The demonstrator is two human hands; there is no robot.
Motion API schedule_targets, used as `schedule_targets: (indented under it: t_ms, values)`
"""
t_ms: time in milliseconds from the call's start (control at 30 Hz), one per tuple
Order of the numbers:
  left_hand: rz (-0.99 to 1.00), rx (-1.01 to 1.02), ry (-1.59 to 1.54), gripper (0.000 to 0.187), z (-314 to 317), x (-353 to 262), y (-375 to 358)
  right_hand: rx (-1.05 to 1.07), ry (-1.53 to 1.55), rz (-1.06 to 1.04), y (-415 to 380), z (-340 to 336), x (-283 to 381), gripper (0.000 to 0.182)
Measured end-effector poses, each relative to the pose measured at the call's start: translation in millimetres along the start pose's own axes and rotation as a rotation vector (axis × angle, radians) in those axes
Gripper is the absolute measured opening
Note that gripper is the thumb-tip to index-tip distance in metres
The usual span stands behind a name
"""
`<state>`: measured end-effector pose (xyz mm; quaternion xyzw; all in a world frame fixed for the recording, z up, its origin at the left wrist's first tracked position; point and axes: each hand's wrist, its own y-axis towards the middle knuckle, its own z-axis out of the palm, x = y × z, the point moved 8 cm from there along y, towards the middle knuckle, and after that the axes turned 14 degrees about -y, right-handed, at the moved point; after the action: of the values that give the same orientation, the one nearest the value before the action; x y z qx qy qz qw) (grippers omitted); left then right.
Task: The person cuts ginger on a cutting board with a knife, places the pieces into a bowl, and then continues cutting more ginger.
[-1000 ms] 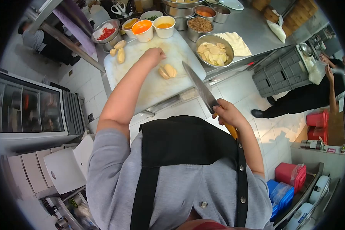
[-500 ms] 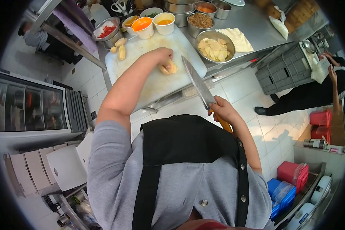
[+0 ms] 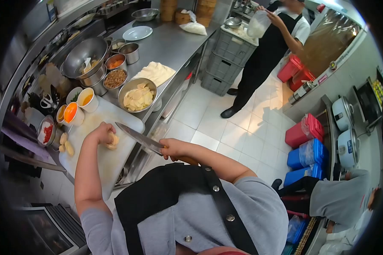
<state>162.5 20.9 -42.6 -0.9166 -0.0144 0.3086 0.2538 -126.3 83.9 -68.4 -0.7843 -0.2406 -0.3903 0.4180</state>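
Observation:
My left hand (image 3: pixel 102 133) has its fingers curled round a pale yellow, peeled vegetable piece (image 3: pixel 113 141) on the white cutting board (image 3: pixel 87 157). My right hand (image 3: pixel 172 149) grips a large knife (image 3: pixel 139 137) by its yellow-brown handle. The blade slants over the board's right edge, its tip close to the held piece but apart from it. Several more peeled pieces (image 3: pixel 67 144) lie at the board's left side. Beyond the knife, a steel bowl (image 3: pixel 124 105) holds pale yellow slices (image 3: pixel 138 97).
White cups (image 3: pixel 89 104) with orange and yellow contents stand at the board's far end. Behind are a pot of brown mince (image 3: pixel 115 78), a folded pale sheet (image 3: pixel 155 74) and a large steel bowl (image 3: pixel 86 51). One person (image 3: pixel 268 46) holds a bag by grey crates (image 3: pixel 230 55); another (image 3: pixel 338 199) is at right.
The head view has swung to the right, so the board appears further left and a second person shows at lower right. Both hands keep their holds on the vegetable piece and knife.

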Motion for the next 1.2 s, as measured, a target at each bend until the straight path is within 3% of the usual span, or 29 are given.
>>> schedule_targets:
  t_ms: [167,267,433,567,667,767,833,867,933,1067,1200]
  values:
    - [0.081,0.033,0.201,0.045,9,-23,-2,0.010,-0.025,0.023,-8,0,6,0.020]
    - [0.058,0.107,0.011,0.043,14,-10,10,-0.031,-0.048,0.023,-7,0,6,0.026]
    - [-0.025,0.153,-0.058,0.038,18,10,17,-0.041,-0.063,0.042,-12,0,8,0.019]
    - [-0.036,0.154,-0.033,0.033,17,-5,8,-0.040,-0.049,0.027,-12,1,3,0.020]
    - [-0.045,0.125,-0.178,0.029,9,-12,-4,-0.042,-0.008,-0.022,-11,1,-4,0.021]
    - [0.149,-0.018,-0.312,0.025,-8,-5,10,-0.059,0.090,-0.005,-16,0,-12,0.024]
    - [0.121,-0.103,-0.472,0.026,-28,-20,10,-0.066,0.128,-0.001,-19,-1,-12,0.024]
    - [0.240,-0.185,-0.453,0.027,-43,-31,11,-0.056,0.138,0.036,-16,0,-17,0.023]
    - [0.408,-0.268,-0.700,0.029,-65,-63,12,-0.048,0.110,0.109,-15,6,-20,0.023]
    - [0.602,-0.530,-0.972,0.027,-109,-121,20,-0.038,0.043,0.126,-8,5,-26,0.023]
    - [0.556,-0.672,-0.623,0.030,-108,-156,55,-0.113,-0.045,0.028,-1,5,-24,0.021]
